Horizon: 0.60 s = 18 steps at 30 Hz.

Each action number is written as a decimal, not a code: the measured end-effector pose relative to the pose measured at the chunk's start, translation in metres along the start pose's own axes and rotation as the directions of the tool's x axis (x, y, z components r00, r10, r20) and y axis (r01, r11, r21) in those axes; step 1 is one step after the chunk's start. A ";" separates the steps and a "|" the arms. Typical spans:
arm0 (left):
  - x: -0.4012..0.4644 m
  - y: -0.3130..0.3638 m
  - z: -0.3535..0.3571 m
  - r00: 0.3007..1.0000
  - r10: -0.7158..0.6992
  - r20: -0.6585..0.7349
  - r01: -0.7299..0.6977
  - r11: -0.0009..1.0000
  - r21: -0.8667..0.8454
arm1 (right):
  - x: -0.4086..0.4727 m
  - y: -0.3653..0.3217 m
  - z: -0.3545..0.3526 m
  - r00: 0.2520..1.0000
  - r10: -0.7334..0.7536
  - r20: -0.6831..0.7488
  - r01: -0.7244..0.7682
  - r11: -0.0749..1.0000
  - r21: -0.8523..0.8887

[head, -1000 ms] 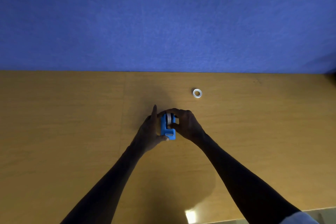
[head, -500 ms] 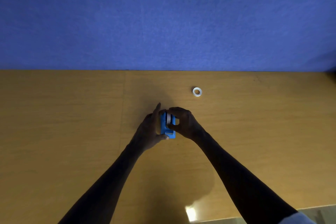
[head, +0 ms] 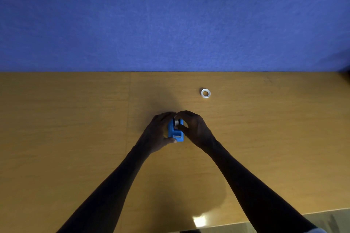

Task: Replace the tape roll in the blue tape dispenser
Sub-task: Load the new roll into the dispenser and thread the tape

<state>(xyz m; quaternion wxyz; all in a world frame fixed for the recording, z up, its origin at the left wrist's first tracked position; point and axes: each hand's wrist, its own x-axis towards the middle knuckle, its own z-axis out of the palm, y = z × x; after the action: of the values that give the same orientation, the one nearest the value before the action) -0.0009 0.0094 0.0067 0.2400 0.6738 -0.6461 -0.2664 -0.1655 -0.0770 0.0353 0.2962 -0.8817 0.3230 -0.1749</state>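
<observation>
Since a second ago your left forefinger has curled down from pointing, so both hands now arch over the blue tape dispenser (head: 176, 132) on the smooth wood-grain surface (head: 75, 128). Your left hand (head: 158, 134) clasps the plastic body's left side, thumb at its near end. Your right hand (head: 196, 130) pinches the pale tape roll (head: 176, 123) seated in the top. A second small white ring-shaped roll (head: 205, 93) lies well apart, beyond your right hand, near the blue felt-like wall (head: 170, 19).
</observation>
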 end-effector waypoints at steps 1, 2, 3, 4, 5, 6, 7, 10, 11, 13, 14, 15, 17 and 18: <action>0.000 0.000 0.000 1.000 0.004 -0.003 -0.004 1.000 -0.003 | -0.002 -0.002 -0.001 1.000 -0.013 -0.017 0.013 1.000 -0.003; -0.001 0.000 0.001 1.000 0.008 -0.004 -0.008 1.000 -0.008 | -0.003 -0.004 -0.001 0.999 -0.028 -0.033 0.028 1.000 -0.006; -0.001 0.000 0.001 1.000 0.012 -0.005 -0.012 1.000 -0.011 | -0.004 -0.005 -0.002 0.998 -0.046 -0.042 0.046 0.999 -0.009; 0.000 0.000 0.001 1.000 0.013 -0.003 -0.013 1.000 -0.012 | -0.003 -0.005 -0.002 0.997 -0.063 -0.038 0.063 0.998 -0.023; 0.000 0.000 0.001 1.000 0.012 0.000 -0.012 1.000 -0.012 | -0.002 -0.006 -0.003 0.997 -0.075 -0.028 0.074 0.996 -0.048; 0.000 0.000 0.001 1.000 0.012 0.002 -0.012 1.000 -0.015 | -0.002 -0.006 -0.002 0.996 -0.084 -0.015 0.082 0.993 -0.081; 0.000 0.000 0.001 1.000 0.011 0.001 -0.011 1.000 -0.021 | -0.002 -0.006 -0.002 0.995 -0.096 -0.003 0.095 0.988 -0.118; 0.000 0.001 0.001 1.000 0.021 -0.004 -0.021 0.999 -0.031 | -0.003 -0.008 0.001 0.994 -0.110 -0.006 0.106 0.971 -0.215; 0.000 0.001 0.001 0.999 0.035 -0.007 -0.035 0.999 -0.031 | -0.004 -0.009 0.002 0.994 -0.109 -0.009 0.103 0.965 -0.240; -0.001 0.001 0.001 0.998 0.063 -0.020 -0.063 0.998 -0.031 | -0.006 -0.011 0.004 0.995 -0.104 0.003 0.100 0.951 -0.294; -0.001 0.001 0.001 0.997 0.070 -0.021 -0.071 0.997 -0.028 | -0.007 -0.012 0.004 0.995 -0.098 0.012 0.097 0.943 -0.318; 0.000 0.000 0.001 0.997 0.075 -0.020 -0.075 0.997 -0.023 | -0.009 -0.013 0.005 0.996 -0.093 0.016 0.093 0.936 -0.338; 0.000 0.000 0.001 0.997 0.080 -0.019 -0.080 0.997 -0.011 | -0.012 -0.015 0.007 0.997 -0.073 0.019 0.075 0.926 -0.370; 0.000 0.000 0.001 0.997 0.079 -0.014 -0.079 0.997 -0.007 | -0.013 -0.016 0.008 0.998 -0.061 0.018 0.064 0.922 -0.381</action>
<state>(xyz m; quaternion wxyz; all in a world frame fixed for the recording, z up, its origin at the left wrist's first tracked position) -0.0014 0.0091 0.0056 0.2573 0.6485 -0.6697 -0.2544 -0.1638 -0.0550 0.0377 0.1142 -0.9328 0.3217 -0.1153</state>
